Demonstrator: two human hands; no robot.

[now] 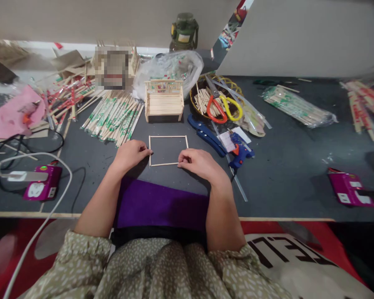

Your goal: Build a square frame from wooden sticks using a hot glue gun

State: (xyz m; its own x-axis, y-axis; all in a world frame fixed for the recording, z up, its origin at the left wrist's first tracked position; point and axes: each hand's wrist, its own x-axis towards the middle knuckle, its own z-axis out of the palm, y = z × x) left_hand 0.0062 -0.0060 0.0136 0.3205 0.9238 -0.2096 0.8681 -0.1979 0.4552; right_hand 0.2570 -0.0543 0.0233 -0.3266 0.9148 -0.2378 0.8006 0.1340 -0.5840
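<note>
A thin rectangle of pale wooden sticks [168, 136] lies flat on the dark grey tabletop. My left hand [131, 157] has its fingertips pinched at the middle of the rectangle's left stick. At the lower right corner, the fingers of my right hand [199, 163] are curled onto the wood and cover that joint. Just behind the rectangle stands a small bench made of sticks [164, 104], with slatted seat and railed back. A purple cloth [162, 205] lies at the table edge between my forearms.
Wrapped chopsticks [114, 116] lie behind my left hand. To the right are a blue glue gun [241, 151], a blue long-handled tool [207, 135], and scissors [218, 104] on a basket [193, 97] of cut sticks. A white cable [70, 178] loops at left, beside a purple box [45, 187].
</note>
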